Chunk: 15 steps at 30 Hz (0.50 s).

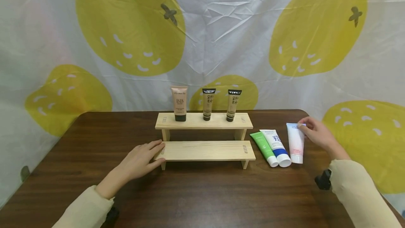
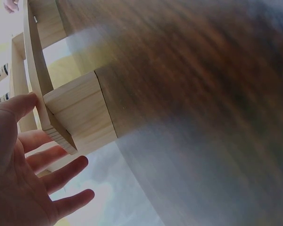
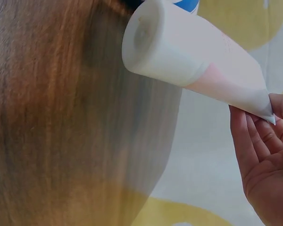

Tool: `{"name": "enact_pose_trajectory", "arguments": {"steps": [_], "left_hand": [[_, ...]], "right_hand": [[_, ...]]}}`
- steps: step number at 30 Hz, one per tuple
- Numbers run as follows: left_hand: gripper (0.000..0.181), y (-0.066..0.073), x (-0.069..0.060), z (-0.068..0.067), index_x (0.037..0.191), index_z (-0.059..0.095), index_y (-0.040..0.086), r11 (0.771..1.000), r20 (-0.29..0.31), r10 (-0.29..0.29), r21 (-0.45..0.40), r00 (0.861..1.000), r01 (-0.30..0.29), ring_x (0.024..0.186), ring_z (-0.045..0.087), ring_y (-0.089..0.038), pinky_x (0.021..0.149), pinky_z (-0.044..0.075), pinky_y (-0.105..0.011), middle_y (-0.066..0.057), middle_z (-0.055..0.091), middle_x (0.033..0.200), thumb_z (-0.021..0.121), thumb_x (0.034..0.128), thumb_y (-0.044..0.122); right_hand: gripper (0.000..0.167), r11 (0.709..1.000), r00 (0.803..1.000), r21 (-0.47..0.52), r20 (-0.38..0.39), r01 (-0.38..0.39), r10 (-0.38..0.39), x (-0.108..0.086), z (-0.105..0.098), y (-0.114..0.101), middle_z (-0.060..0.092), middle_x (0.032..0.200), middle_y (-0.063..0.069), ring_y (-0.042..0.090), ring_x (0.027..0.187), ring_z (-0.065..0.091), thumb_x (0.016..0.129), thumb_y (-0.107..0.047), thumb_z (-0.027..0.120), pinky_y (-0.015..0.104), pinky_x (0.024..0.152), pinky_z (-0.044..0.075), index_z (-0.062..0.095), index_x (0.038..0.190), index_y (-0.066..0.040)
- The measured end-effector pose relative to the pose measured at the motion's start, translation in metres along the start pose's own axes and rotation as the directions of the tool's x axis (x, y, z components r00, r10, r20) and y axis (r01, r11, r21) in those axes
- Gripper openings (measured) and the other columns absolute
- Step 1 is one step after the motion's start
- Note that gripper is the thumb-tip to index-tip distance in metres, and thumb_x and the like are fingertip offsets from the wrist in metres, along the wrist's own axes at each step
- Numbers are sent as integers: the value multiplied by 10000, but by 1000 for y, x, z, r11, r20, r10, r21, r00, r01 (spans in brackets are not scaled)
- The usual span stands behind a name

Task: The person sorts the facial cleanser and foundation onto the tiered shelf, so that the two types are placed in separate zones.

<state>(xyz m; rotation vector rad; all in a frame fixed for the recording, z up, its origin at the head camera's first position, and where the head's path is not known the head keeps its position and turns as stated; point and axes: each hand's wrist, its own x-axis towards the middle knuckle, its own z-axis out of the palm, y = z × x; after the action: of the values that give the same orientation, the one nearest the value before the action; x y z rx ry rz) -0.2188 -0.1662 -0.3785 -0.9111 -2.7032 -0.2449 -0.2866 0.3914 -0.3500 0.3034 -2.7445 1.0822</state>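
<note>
My left hand (image 1: 141, 158) rests on the left end of the lower tier (image 1: 205, 150) of a light wooden two-step stand. Its thumb touches the front edge; the other fingers, spread and fairly straight, lie by the end and leg (image 2: 82, 113). With thumb and fingers, my right hand (image 1: 317, 135) pinches the flat top end of a white-and-pink squeeze tube (image 1: 296, 145). That tube slants, white cap toward me; in the right wrist view its cap (image 3: 144, 37) looks raised off the table. Just left of it lie a white tube with a blue band (image 1: 276, 147) and a green tube (image 1: 263, 147).
On the upper tier (image 1: 202, 125) stand a beige BB cream tube (image 1: 180, 103) and two small gold tubes with black ends (image 1: 207, 104), all upright. The brown wooden table (image 1: 202, 192) ends at a hanging cloth (image 1: 221, 45) printed with yellow fruit.
</note>
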Motion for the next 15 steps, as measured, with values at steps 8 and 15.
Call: {"name": "enact_pose_trajectory", "arguments": {"steps": [8,15], "left_hand": [[525,1,-1,0,1255,486,-1,1000,9,-8,-8,1000,8,1039,498,-331,812,387,-498,-176,468,1235,529,878,363],[527,1,-1,-1,1259,483,4,1000,17,-12,-13,1000,12,1039,498,-333,810,385,-503,-175,465,1239,521,881,370]], "right_hand": [[305,997,999,-55,4,47,-47,-1,-3,-22,533,913,213,301,757,506,917,-271,478,319,565,465,483,989,25],[182,987,993,-116,-24,110,-114,-4,-9,-44,540,882,203,261,756,525,917,-111,474,229,530,449,486,963,64]]}}
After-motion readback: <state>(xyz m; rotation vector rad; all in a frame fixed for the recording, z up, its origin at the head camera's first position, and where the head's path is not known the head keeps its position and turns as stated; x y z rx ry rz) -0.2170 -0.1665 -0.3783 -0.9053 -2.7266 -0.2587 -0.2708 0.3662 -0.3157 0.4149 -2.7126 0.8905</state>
